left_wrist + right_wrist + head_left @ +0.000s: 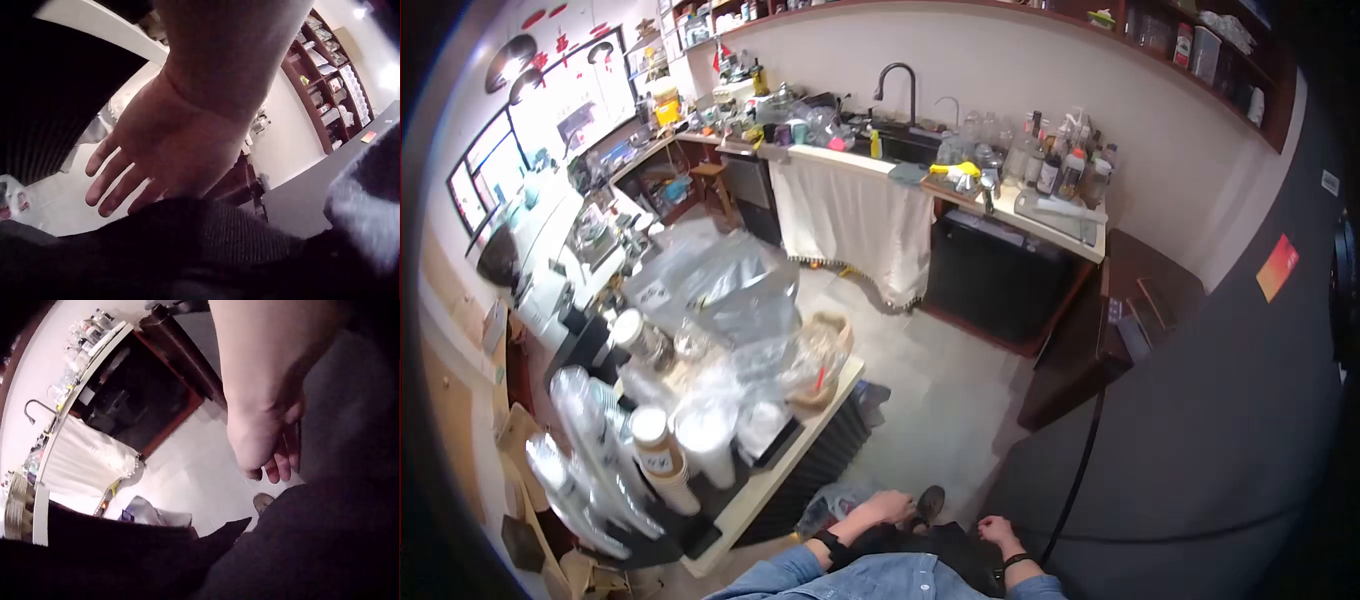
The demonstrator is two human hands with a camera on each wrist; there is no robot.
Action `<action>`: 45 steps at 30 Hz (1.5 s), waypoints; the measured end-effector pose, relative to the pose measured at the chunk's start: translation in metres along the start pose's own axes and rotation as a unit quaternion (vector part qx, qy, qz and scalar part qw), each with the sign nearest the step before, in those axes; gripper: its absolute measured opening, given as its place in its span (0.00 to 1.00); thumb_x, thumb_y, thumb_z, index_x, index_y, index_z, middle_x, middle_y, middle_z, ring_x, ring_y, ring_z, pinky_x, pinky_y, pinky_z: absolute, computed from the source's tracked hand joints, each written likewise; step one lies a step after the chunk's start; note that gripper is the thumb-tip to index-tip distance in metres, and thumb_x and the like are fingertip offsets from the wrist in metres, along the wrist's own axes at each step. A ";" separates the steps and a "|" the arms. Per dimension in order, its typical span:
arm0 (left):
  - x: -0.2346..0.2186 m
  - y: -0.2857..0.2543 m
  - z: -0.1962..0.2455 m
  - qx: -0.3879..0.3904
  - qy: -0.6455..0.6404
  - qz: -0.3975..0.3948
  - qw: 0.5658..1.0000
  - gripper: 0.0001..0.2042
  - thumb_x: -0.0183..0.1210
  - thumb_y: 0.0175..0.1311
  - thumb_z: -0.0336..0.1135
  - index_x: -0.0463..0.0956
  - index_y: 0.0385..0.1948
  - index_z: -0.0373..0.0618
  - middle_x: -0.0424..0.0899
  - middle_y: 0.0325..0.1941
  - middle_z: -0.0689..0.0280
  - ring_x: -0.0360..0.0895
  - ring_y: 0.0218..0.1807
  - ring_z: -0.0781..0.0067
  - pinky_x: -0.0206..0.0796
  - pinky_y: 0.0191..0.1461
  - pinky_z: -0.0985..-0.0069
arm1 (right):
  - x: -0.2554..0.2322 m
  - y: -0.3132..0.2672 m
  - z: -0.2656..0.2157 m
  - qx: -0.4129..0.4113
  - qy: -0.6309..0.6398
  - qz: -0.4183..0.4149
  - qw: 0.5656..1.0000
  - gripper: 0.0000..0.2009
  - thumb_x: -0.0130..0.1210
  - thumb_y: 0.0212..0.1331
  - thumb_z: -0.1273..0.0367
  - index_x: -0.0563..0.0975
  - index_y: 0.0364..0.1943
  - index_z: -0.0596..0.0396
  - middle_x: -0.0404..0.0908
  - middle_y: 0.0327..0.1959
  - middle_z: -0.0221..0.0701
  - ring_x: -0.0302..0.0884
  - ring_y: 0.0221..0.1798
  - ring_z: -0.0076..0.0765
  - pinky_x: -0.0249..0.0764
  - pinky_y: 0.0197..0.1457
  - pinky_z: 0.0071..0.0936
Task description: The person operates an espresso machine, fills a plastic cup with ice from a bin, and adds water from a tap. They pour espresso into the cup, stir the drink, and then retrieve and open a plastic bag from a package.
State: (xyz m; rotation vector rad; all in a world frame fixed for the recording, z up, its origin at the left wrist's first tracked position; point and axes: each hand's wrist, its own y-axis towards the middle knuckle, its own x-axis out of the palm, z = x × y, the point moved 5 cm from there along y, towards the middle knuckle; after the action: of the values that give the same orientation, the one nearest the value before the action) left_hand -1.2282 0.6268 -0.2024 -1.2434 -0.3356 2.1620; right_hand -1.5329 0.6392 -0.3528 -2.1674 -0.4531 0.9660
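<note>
My left hand (890, 507) hangs low in front of my body, close to the table's near corner. In the left wrist view its fingers (112, 181) are spread and relaxed, with nothing in them. On the other side, my right hand (997, 530) hangs beside the dark grey panel (1170, 460). Its fingers (284, 459) curl loosely in the right wrist view, and no object shows in them. A clear plastic bag (832, 508) with something inside lies on the floor near my left hand. One shoe (930, 503) shows between the hands.
Paper cup stacks (662, 460), clear lids and grey plastic bags (720, 280) crowd the table (745, 515) on the left. Ahead runs a counter with a black tap (896, 80), several bottles (1060, 165) and a white curtain (850, 220). A dark wooden cabinet (1065, 375) stands right. A black cable (1085, 460) hangs there.
</note>
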 end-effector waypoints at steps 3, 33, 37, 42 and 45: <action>-0.081 0.056 0.046 0.076 -0.096 0.100 0.987 0.15 0.52 0.63 0.44 0.77 0.38 0.42 0.82 0.35 0.50 0.78 0.41 0.45 0.71 0.45 0.56 | -0.059 0.045 -0.014 -0.036 -0.003 0.067 0.997 0.10 0.54 0.56 0.70 0.81 0.38 0.58 0.84 0.30 0.35 0.83 0.31 0.28 0.80 0.38 0.27; -0.359 0.275 -0.167 -0.284 -0.305 0.408 0.812 0.13 0.51 0.64 0.43 0.75 0.36 0.43 0.81 0.33 0.52 0.78 0.39 0.46 0.69 0.42 0.53 | -0.208 0.542 -0.552 -0.419 -0.409 -0.067 0.808 0.09 0.61 0.40 0.65 0.83 0.25 0.54 0.84 0.24 0.37 0.85 0.30 0.39 0.80 0.39 0.34; -0.388 0.281 -0.194 -0.405 -0.322 0.322 0.793 0.14 0.52 0.60 0.42 0.74 0.41 0.44 0.82 0.39 0.51 0.79 0.43 0.45 0.70 0.45 0.52 | -0.163 0.525 -0.669 -0.462 -0.371 -0.240 0.769 0.08 0.56 0.53 0.71 0.79 0.30 0.64 0.83 0.24 0.36 0.84 0.24 0.34 0.80 0.28 0.28; -0.457 0.295 -0.214 -0.412 -0.320 0.473 0.710 0.14 0.50 0.64 0.41 0.72 0.43 0.41 0.80 0.43 0.51 0.77 0.47 0.49 0.70 0.49 0.56 | -0.134 0.552 -0.774 -0.409 -0.416 -0.327 0.744 0.10 0.55 0.56 0.70 0.79 0.38 0.62 0.83 0.29 0.37 0.83 0.25 0.31 0.79 0.27 0.26; -0.471 0.297 -0.218 -0.397 -0.380 0.450 0.704 0.15 0.50 0.64 0.42 0.72 0.45 0.42 0.79 0.45 0.51 0.76 0.49 0.49 0.69 0.51 0.58 | -0.122 0.593 -0.799 -0.416 -0.470 -0.318 0.710 0.10 0.53 0.57 0.68 0.79 0.38 0.61 0.83 0.29 0.36 0.83 0.26 0.31 0.78 0.28 0.25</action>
State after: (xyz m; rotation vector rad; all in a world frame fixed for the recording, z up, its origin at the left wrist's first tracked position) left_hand -0.9839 0.0845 -0.1389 -0.8502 -1.3606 3.5939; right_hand -0.9960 -0.2073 -0.3483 -1.6744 -2.3337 1.5473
